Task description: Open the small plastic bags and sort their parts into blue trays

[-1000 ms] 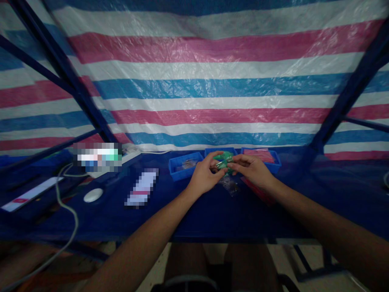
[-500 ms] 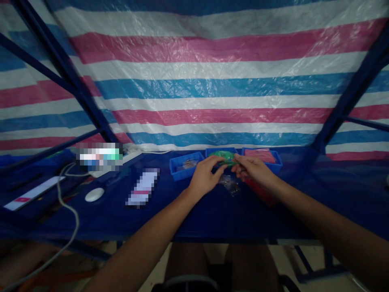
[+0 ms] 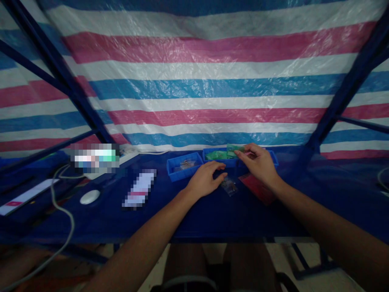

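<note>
My right hand pinches a green plastic packet over the blue bin in the middle, where more green packets lie. My left hand rests low over the table, thumb and fingers apart, holding nothing. Beside its fingertips lies a small clear bag with dark bits inside, which I cannot make out. A flat red packet lies below my right hand, partly hidden by the wrist. The right-hand blue bin is mostly covered by my right hand.
A left blue bin holds several clear bags. Further left on the blue table are a blurred-out phone, a white round object, a white cable and a power strip. Striped sheeting hangs behind.
My hands have come apart. The right hand has moved up and away with the green packet, while the left has let go and stayed low, uncovering the middle bin.
</note>
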Tool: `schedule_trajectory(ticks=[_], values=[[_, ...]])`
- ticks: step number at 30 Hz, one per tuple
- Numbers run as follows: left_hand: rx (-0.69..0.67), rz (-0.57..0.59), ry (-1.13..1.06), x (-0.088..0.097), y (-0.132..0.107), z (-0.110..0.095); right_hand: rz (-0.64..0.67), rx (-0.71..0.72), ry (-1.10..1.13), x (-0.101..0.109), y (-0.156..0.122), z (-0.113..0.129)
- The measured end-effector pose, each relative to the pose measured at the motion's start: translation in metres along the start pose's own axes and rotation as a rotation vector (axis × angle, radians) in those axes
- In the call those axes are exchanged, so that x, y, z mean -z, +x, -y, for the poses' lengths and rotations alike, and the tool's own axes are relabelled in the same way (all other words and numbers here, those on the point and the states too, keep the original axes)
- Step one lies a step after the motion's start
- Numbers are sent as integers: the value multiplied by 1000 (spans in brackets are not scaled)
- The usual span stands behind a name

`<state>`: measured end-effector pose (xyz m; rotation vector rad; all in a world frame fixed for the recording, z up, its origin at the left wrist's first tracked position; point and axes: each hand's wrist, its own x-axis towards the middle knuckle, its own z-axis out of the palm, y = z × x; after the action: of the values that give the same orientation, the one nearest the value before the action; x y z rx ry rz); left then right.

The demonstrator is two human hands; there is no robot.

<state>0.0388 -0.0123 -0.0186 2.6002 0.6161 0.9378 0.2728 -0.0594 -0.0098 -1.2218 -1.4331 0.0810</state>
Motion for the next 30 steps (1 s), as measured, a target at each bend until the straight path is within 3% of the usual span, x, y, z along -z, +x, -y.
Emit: schedule_trajectory(ticks=[6, 11, 13, 20, 24, 28, 30], values=[[-113, 179, 17, 0, -3, -3, 34, 261, -193, -4, 15, -10], [-99, 280, 22, -1, -4, -3, 320, 396, -456, -22, 19, -19], [-84, 285, 21, 0, -3, -4, 378, 396, -492, -23, 18, -20], [-103, 171, -54, 3, 0, -6, 273, 282, -247, 1, 9, 1], [-94, 99, -130, 8, 1, -10, 414, 89, -7, 7, -2, 15], [29, -27, -211, 10, 0, -13, 607, -166, 369, -2, -11, 16], [97, -90, -269, 10, 1, -14, 632, -244, 509, -8, -14, 12]])
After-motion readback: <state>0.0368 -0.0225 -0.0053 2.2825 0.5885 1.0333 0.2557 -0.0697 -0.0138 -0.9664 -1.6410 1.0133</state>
